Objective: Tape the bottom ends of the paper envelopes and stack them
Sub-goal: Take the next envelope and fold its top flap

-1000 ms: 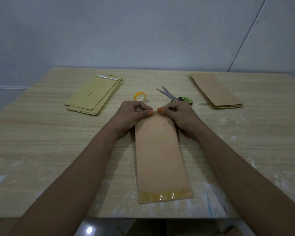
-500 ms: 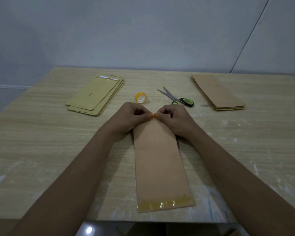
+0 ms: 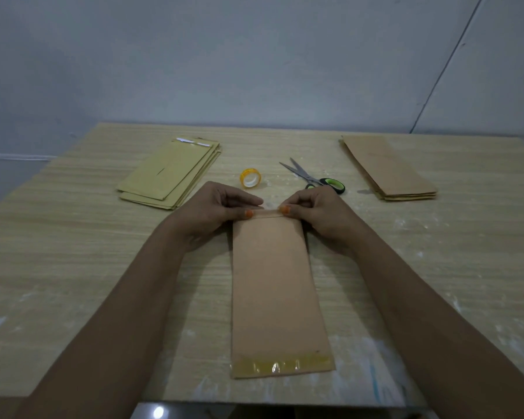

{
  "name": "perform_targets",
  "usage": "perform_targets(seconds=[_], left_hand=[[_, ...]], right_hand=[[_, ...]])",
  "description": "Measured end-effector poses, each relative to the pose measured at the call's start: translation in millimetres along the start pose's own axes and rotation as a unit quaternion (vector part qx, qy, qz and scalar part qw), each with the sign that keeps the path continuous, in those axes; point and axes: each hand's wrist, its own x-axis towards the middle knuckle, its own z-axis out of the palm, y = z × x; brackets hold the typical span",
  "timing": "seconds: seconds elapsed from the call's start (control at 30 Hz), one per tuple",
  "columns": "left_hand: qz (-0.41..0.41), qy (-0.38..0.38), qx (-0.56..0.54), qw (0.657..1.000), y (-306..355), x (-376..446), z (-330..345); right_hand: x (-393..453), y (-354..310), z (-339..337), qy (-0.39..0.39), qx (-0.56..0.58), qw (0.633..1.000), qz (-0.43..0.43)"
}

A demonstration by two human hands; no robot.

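Note:
A long brown paper envelope [image 3: 276,285] lies lengthwise in front of me on the wooden table [image 3: 73,267]. Its near end carries a strip of shiny clear tape [image 3: 282,365]. At its far end my left hand [image 3: 215,213] and my right hand [image 3: 318,211] each pinch one end of a short piece of tape [image 3: 265,211], stretched across the envelope's edge. A small roll of tape [image 3: 250,178] stands just behind my hands.
Scissors with green and black handles [image 3: 315,178] lie behind my right hand. A stack of yellowish envelopes [image 3: 171,172] sits at the back left, a stack of brown ones [image 3: 387,167] at the back right. The table's near edge is close below the envelope.
My thumbs, which met at the middle of the envelope's far edge, have moved apart sideways, and a stretch of tape now shows between them.

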Motion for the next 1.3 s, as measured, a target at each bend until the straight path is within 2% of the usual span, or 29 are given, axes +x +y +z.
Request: perform_targets(seconds=[0.27, 0.37, 0.57, 0.63, 0.73, 0.8, 0.87, 1.0, 1.1, 1.3], left_hand=[[0.003, 0.043, 0.019, 0.999, 0, 0, -1], [0.007, 0.081, 0.018, 0.997, 0, 1, 0], [0.031, 0.094, 0.036, 0.994, -2, 3, -4], [0.028, 0.099, 0.042, 0.994, -7, 5, -2], [0.049, 0.106, 0.139, 0.983, -14, 8, 1], [0.068, 0.096, 0.218, 0.969, -14, 8, 7], [0.077, 0.085, 0.243, 0.963, -14, 7, 10], [0.103, 0.07, 0.279, 0.952, -18, 8, 7], [0.126, 0.055, 0.337, 0.931, -19, 8, 6], [0.138, 0.032, 0.352, 0.925, -23, 4, 0]], right_hand=[[8, 5, 5, 0.075, -0.06, 0.995, -0.029], [9, 4, 6, 0.086, -0.069, 0.993, -0.036], [10, 2, 6, 0.1, -0.069, 0.992, -0.046], [11, 3, 7, 0.115, -0.102, 0.986, -0.061], [13, 6, 11, 0.145, -0.262, 0.945, -0.129], [13, 8, 18, 0.154, -0.385, 0.89, -0.187], [11, 8, 24, 0.134, -0.448, 0.852, -0.238], [5, 7, 30, 0.048, -0.497, 0.835, -0.23], [1, 9, 26, 0.037, -0.508, 0.83, -0.226], [-19, 6, 36, 0.01, -0.555, 0.812, -0.18]])
